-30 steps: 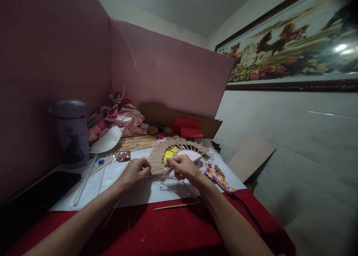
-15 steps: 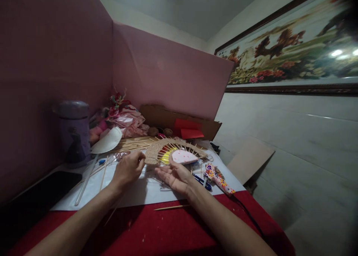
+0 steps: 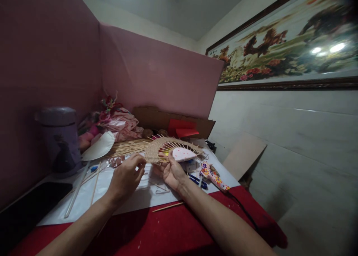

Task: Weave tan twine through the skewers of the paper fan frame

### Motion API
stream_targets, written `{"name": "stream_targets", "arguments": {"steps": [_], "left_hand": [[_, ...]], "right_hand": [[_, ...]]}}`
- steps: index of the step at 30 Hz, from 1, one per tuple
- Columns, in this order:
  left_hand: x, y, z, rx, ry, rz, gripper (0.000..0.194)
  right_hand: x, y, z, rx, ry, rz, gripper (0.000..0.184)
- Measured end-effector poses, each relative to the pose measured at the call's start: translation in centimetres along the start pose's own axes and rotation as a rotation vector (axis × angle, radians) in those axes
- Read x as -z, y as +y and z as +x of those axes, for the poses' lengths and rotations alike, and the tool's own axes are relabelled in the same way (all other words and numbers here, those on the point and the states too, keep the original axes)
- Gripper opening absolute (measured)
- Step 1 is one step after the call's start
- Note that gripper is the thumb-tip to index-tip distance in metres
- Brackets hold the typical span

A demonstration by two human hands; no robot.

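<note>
Both hands meet at the woven fan piece (image 3: 167, 148), raised just above the worktop (image 3: 134, 196): your right hand (image 3: 171, 172) cups it from beneath, your left hand (image 3: 126, 176) apparently pinches its near-left edge. Keep the skewer spokes evenly spread.

We find no readable text, label, brand, number or sign anywhere in the view. The framed painting (image 3: 282, 50) at two o'clock carries only a picture of horses and flowers, with no lettering we can make out. The purple jar (image 3: 60, 140) at nine o'clock bears a dark figure but no words. The patterned glue gun (image 3: 214, 175) on the tabletop shows coloured dots only.
</note>
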State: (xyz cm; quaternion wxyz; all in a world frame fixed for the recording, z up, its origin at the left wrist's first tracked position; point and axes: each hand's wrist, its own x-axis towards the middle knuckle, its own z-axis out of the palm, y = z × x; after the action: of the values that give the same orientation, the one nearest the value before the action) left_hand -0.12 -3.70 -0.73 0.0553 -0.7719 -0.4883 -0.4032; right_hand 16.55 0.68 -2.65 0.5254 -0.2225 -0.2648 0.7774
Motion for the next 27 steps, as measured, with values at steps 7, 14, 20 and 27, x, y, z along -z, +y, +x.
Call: {"name": "stream_targets", "arguments": {"steps": [7, 14, 20, 27], "left_hand": [[0.2, 0.3, -0.3, 0.007, 0.087, 0.009, 0.010], [-0.1, 0.6, -0.3, 0.219, 0.034, -0.616, 0.011], [0.6, 1.4, 0.3, 0.483, -0.003, -0.957, 0.025], [0.7, 1.1, 0.3, 0.716, 0.046, -1.196, 0.027]], "right_hand": [[-0.6, 0.1, -0.8, 0.203, -0.009, -0.082, 0.035], [-1.1, 0.2, -1.4, 0.377, -0.079, -0.243, 0.039], [-1.2, 0.6, -1.3, 0.541, -0.080, -0.359, 0.045], [-1.2, 0.8, -1.3, 0.601, 0.001, -0.427, 0.041]]}}
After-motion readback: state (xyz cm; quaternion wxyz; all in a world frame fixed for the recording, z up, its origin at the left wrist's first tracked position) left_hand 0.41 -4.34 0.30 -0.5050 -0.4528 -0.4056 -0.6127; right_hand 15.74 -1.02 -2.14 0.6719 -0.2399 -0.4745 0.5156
